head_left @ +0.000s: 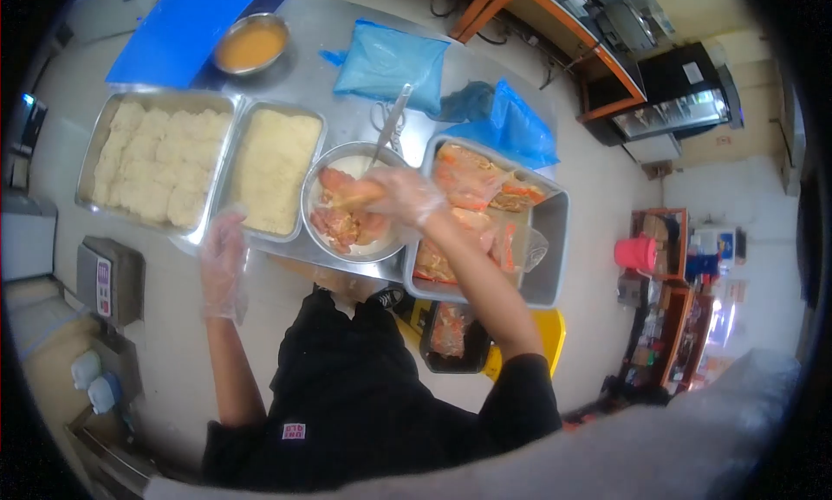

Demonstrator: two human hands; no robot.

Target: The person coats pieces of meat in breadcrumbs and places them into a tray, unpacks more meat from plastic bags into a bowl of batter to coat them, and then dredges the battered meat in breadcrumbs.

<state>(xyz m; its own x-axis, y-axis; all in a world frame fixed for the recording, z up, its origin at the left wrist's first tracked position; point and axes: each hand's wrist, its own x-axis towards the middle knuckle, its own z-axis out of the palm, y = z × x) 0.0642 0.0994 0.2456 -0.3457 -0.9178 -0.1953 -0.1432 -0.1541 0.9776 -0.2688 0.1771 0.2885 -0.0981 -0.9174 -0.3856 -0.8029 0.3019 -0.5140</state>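
My right hand (403, 197), in a clear plastic glove, reaches over a round metal bowl (380, 255). Its fingers are closed around some raw meat (342, 227), part of which lies in pale batter in the bowl. A metal utensil (394, 119) leans out over the bowl's far rim. My left hand (224, 253), also gloved, is held by the near left corner of a metal tray of pale crumbs (273, 171), fingers extended and holding nothing. Left of that, a larger metal tray (90, 175) bears rows of crumb-coated pieces (160, 162).
Right of the bowl stands a grey tub (546, 266) with bags of orange-tinged raw meat (468, 214). A blue bag (394, 62), a bowl of orange liquid (251, 45) and a blue board (186, 28) lie farther back. A black tray (455, 335) sits below the table edge.
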